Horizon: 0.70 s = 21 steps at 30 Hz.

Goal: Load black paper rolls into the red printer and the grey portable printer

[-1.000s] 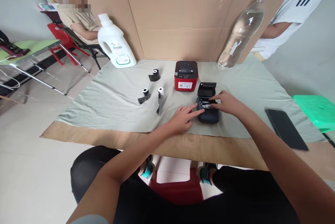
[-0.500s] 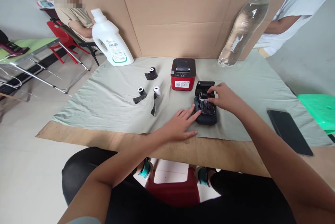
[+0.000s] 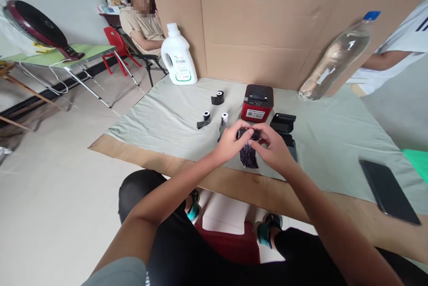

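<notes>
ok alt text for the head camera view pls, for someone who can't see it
Both hands, left hand and right hand, hold a small black roll with a dark strip hanging from it, above a cloth-covered table. Behind them sit an open black printer, a red printer and three small rolls.

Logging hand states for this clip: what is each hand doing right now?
Left hand: closed on the left end of the black roll.
Right hand: closed on its right end; a dark strip hangs below.
</notes>
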Motion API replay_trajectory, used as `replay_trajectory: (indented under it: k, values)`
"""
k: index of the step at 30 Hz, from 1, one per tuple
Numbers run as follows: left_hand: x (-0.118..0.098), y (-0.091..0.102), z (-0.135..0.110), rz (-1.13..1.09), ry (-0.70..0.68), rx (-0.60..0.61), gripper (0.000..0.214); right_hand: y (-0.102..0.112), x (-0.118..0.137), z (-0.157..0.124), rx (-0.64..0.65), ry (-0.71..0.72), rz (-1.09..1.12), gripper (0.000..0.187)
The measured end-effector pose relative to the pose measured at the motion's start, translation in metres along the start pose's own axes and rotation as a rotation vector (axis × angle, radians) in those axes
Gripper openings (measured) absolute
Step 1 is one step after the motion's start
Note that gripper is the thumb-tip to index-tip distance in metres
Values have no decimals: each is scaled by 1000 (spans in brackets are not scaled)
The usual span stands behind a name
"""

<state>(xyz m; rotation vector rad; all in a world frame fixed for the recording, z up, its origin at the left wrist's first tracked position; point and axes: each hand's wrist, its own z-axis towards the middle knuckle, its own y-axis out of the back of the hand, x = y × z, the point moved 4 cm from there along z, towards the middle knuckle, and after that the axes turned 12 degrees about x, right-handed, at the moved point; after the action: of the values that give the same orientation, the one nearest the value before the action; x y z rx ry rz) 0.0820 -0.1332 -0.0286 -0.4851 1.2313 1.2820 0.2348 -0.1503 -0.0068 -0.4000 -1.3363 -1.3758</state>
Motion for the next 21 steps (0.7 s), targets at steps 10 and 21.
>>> replay_trajectory:
  k: [10, 21]
  values:
    - [38, 186, 62, 650, 370, -363, 17, -58, -78, 58, -433, -3, 29, 18]
    - [126, 198, 57, 925, 829, 103, 25, -56, -98, 53, -371, -8, 18, 14]
